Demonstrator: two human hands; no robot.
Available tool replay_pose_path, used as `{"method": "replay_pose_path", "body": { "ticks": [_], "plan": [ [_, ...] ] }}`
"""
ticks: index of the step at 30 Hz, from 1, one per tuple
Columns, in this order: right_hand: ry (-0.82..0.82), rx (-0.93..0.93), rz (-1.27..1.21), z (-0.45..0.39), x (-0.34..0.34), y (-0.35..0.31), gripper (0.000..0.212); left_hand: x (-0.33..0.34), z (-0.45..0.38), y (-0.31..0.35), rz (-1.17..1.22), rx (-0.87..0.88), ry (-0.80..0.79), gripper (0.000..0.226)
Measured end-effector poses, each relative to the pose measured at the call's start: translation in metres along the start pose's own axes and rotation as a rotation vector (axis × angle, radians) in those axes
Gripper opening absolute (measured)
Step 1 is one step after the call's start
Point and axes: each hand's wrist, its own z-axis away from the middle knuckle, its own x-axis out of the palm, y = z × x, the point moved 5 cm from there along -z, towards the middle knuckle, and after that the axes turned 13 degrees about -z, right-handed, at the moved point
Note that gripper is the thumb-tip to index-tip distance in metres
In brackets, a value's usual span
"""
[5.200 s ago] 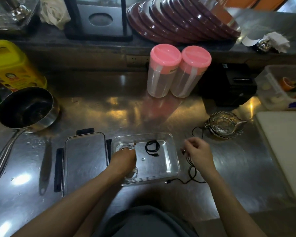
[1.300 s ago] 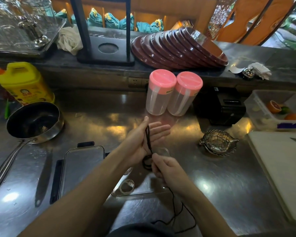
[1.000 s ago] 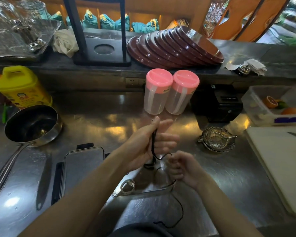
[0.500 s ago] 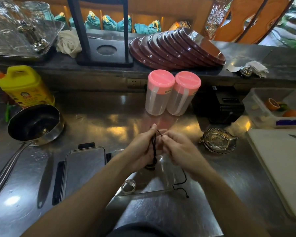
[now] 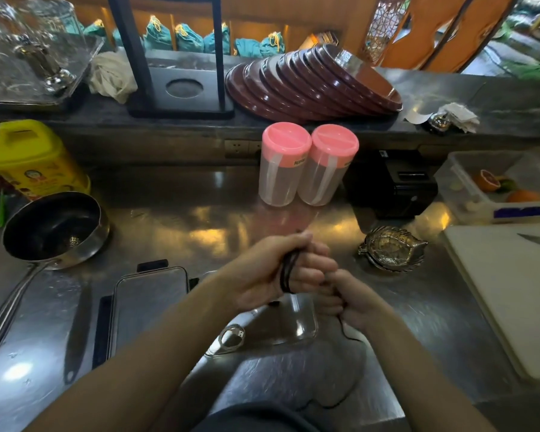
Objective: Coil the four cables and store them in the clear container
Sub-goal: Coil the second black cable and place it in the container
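Left hand (image 5: 270, 271) grips black cable (image 5: 286, 271) loops as a spool; right hand (image 5: 354, 302) pinches the tail, feeding wraps above the container (image 5: 306, 330).

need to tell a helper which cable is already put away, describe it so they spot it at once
Start at the steel counter and find the clear container just below the hands. In its near left corner lies a small coiled pale cable with a metal plug. Unlike the black cable looped round the left hand, it is light and lies loose.
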Motion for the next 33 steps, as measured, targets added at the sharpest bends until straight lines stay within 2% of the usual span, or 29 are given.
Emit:
{"method": "replay_pose_path", "body": {
  "ticks": [2,5,7,9,11,15,20,23,26,29,33],
  "plan": [
    [0.029,-0.038,0.063,-0.007,0.001,-0.022,0.008,0.004,-0.006,-0.020,-0.097,-0.046,-0.013,0.036],
    [0.098,-0.110,0.310,0.000,0.014,-0.053,0.025,-0.005,-0.019,-0.040,-0.138,-0.061,0.083,0.046],
    [0.141,-0.190,0.430,0.011,0.029,-0.068,0.025,-0.014,-0.024,-0.045,-0.113,-0.059,0.201,0.049],
    [0.119,-0.245,0.503,0.019,0.041,-0.072,0.017,-0.019,-0.025,-0.044,-0.086,-0.050,0.272,0.050],
    [0.066,-0.300,0.490,0.026,0.055,-0.058,0.008,-0.021,-0.024,-0.039,-0.039,-0.019,0.315,0.047],
    [0.084,-0.516,0.435,0.043,0.072,-0.017,0.016,-0.028,-0.026,-0.018,0.132,0.062,0.375,0.045],
    [-0.057,-0.270,0.055,0.036,0.064,0.026,0.037,-0.034,-0.022,0.001,0.295,0.190,0.339,0.039],
    [-0.119,-0.171,0.135,0.025,0.049,0.029,0.049,-0.028,-0.012,0.009,0.331,0.200,0.265,0.043],
    [-0.151,-0.078,0.226,0.017,0.032,0.021,0.048,-0.021,-0.003,0.018,0.359,0.207,0.117,0.046],
    [-0.090,-0.087,0.152,0.004,0.015,-0.006,0.026,-0.010,0.003,0.007,0.169,0.112,0.046,0.040],
    [-0.005,-0.158,0.217,-0.005,0.016,-0.050,0.036,-0.012,-0.005,-0.031,-0.031,-0.025,0.040,0.041]
  ]
}}
